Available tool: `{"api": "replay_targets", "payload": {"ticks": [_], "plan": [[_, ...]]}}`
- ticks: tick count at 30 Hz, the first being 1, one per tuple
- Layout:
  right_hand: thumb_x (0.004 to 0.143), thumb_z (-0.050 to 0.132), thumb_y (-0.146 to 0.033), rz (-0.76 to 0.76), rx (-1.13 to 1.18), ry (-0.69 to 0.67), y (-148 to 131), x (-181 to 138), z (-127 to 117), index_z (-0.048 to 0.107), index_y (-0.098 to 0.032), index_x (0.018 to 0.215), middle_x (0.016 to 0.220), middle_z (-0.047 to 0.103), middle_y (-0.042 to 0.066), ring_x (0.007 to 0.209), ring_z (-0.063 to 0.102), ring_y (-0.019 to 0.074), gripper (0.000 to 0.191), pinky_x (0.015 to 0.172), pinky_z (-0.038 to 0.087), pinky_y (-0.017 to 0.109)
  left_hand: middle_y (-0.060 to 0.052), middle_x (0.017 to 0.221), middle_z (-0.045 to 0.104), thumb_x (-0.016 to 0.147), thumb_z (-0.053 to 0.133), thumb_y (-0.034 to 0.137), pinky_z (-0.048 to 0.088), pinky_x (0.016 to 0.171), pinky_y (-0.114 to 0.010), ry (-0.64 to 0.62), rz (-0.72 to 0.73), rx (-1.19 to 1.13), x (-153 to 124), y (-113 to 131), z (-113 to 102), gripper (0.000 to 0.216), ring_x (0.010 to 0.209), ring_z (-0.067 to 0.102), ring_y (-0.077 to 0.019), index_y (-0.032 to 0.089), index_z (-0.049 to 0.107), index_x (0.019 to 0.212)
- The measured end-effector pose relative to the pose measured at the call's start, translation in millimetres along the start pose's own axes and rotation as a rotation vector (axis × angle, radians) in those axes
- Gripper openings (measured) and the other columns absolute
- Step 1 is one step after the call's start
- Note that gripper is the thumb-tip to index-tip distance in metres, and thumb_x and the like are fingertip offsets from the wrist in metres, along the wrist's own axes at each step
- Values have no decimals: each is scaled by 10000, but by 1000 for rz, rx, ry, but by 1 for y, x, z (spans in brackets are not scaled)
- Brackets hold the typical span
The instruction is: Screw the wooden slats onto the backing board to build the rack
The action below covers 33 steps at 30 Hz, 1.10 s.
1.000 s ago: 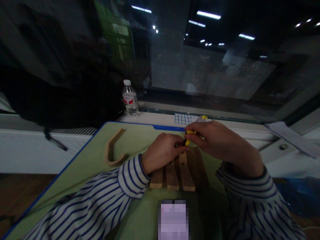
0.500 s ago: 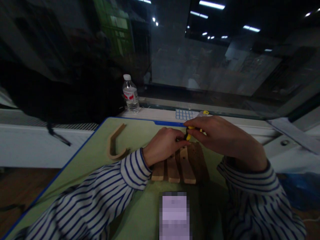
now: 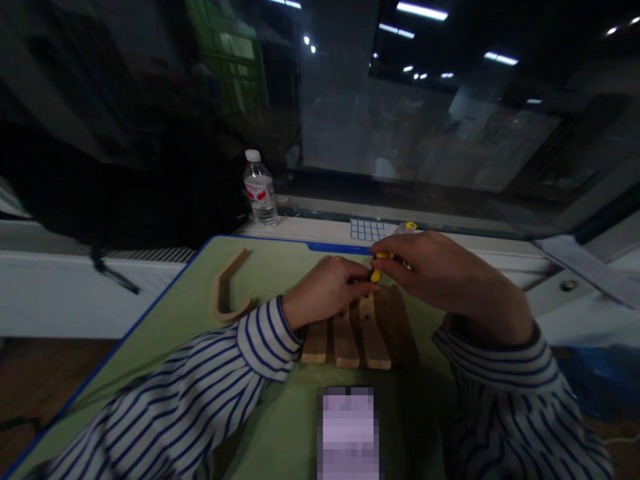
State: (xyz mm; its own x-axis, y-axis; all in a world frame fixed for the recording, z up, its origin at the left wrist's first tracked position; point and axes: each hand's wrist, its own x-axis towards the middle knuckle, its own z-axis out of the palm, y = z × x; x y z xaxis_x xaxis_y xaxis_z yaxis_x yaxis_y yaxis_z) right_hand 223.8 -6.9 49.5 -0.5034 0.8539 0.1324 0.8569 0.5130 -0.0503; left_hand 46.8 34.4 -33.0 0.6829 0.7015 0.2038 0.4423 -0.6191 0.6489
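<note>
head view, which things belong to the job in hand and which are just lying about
Apparently in the job:
black-and-yellow object, pinched by the right hand
wooden slats, partly hidden by the left hand

Apparently lying about:
water bottle
gridded sheet
pixelated item
curved wooden piece, set apart, though it could belong

In the upper frame, a window [image 3: 340, 120] is looking dark, and lights [image 3: 423, 11] are shining in it at upper right. A white sill [image 3: 320, 232] is running below it. A green table [image 3: 280, 427] is spreading at lower centre, and brown floor [image 3: 45, 363] is showing at lower left.
</note>
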Motion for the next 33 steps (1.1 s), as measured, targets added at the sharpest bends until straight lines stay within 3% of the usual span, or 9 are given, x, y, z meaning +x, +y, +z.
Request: {"api": "replay_targets", "payload": {"ticks": [9,19,26,33], "plan": [[937,419,-371,3,-60,-11,4,-1,5,628,-211,1033,975,692,70,900,616,217,280,742,387,323,11,673,642,879,539,279,348,569,-220,-26,18,-1,-1,1,-1,195,630,548,-126,173,701,897],[938,410,-400,18,-53,-13,-1,1,4,630,-218,942,931,697,50,866,626,219,286,731,412,335,-31,812,714,859,586,331,391,622,-238,62,-31,39,-3,7,1,204,739,624,-172,193,712,938],[929,446,-345,-28,-19,47,-1,-4,4,565,-188,1227,1223,635,86,1099,581,242,358,904,424,365,-18,726,688,867,579,362,355,573,-225,38,-26,50,-1,2,1,239,649,579,-143,175,721,915],[910,447,-224,-47,37,-18,0,-2,2,602,-224,1172,1145,671,53,1026,612,211,304,872,439,345,-26,713,684,864,582,380,352,571,-225,39,-26,57,0,-1,2,248,641,581,-141,170,714,860]]}}
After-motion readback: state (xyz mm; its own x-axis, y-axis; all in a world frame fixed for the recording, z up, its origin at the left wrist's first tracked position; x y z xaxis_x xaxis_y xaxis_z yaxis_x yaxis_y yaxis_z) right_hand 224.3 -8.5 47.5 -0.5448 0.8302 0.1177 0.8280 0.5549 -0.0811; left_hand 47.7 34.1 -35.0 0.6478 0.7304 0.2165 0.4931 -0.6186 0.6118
